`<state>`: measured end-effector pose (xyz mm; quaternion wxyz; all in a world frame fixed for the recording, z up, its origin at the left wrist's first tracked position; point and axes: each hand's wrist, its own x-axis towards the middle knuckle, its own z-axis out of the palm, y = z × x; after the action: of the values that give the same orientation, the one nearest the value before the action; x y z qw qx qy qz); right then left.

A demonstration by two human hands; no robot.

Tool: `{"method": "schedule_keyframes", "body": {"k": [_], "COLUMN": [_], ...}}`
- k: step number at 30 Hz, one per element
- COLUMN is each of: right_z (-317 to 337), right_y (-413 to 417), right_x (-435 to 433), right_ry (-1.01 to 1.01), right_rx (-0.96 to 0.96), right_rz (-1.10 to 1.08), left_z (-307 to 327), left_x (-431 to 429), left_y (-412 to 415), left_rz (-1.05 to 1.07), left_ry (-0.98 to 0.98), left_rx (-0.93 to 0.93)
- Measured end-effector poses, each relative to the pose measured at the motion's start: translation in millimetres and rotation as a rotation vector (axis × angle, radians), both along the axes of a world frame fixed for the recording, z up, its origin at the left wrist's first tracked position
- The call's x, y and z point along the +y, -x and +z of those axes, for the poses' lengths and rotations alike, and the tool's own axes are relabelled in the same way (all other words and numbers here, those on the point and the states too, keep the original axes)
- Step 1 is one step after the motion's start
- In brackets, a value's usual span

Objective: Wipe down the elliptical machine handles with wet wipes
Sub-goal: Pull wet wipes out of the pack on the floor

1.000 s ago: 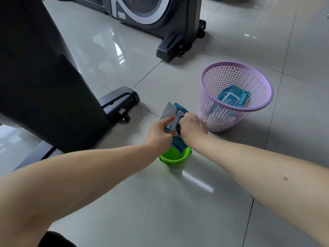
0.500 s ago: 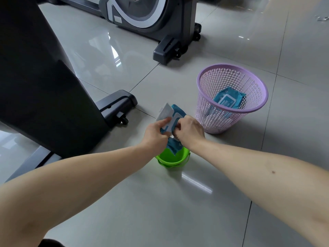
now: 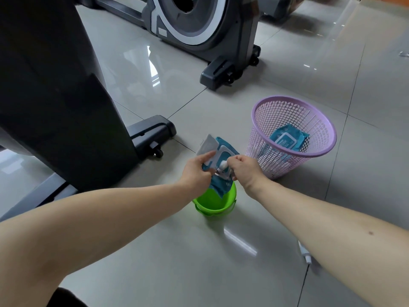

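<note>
A teal pack of wet wipes (image 3: 223, 155) with its white flap lid folded open is held above a small green bucket (image 3: 214, 202). My left hand (image 3: 197, 169) grips the pack from the left, thumb on the flap. My right hand (image 3: 243, 166) pinches a white wipe (image 3: 223, 165) that sticks out of the pack's opening. The elliptical machine's black body (image 3: 55, 96) fills the left side; its handles are out of view.
A purple mesh waste basket (image 3: 294, 151) stands to the right with another teal wipes pack (image 3: 287, 140) inside. A second machine with a flywheel housing (image 3: 199, 25) stands behind on the glossy tiled floor. The near machine's foot with a caster (image 3: 155, 134) lies left of the hands.
My right hand has pulled a tip of white wipe out of the pack's opening. The view has tilted up a little; both hands stay over the green bucket.
</note>
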<state>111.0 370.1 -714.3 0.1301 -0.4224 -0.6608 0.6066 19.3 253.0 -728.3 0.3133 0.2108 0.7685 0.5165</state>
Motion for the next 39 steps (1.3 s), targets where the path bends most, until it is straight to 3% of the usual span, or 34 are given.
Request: {"method": "schedule_keyframes", "body": {"k": [7,18,26,31,39], "right_z": [4,-17,-4,-9,-3], "right_y": [0,-3,1,-3,-1], "right_x": [0,5,2,7,3], "right_ry": [0.180,-0.241,-0.113,-0.322,-0.267], "right_rx": [0.119,-0.189,-0.078,-0.137,-0.106], "right_rz": [-0.155,0.133,-0.033,-0.010,0.045], "left_z": [3,-3,2,1,-1], "left_x": [-1,-7,-4,-2,-6], "left_y": [-1,0,-1,-1,3], "left_rz": [-0.027,0.011,-0.038,-0.036,-0.012], "left_ry": [-0.052,0.045,0.041,0.054,0.076], "left_rx": [0.011,0.030,0.061,0.051,0.042]}}
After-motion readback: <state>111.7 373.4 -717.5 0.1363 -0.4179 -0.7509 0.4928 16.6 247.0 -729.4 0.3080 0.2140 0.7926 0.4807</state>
